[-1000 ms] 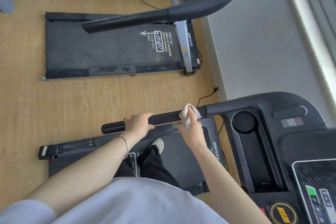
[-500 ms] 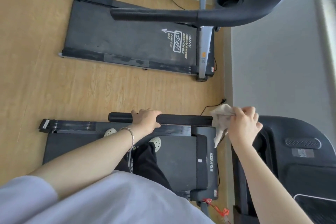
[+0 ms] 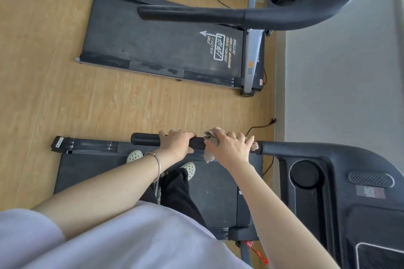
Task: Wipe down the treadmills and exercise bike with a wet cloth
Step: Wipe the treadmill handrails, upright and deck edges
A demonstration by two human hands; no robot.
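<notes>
View from above: a person stands on the belt of the near treadmill, pale shoes showing, with both bare arms reaching forward to its black handrail. The left hand, with a thin bracelet at the wrist, curls its fingers over the bar and grips it. Just beside it, toward the console, the right hand clasps a pale cloth around the same bar. The cloth's edges poke out at both sides of the hand and hang a little below it. The job looks to be in its early or middle part, with this handrail being wiped and the console seemingly yet to be done. Across a strip of wooden floor lies the far treadmill. Whether it has been cleaned cannot be told. No exercise bike is in view.
</notes>
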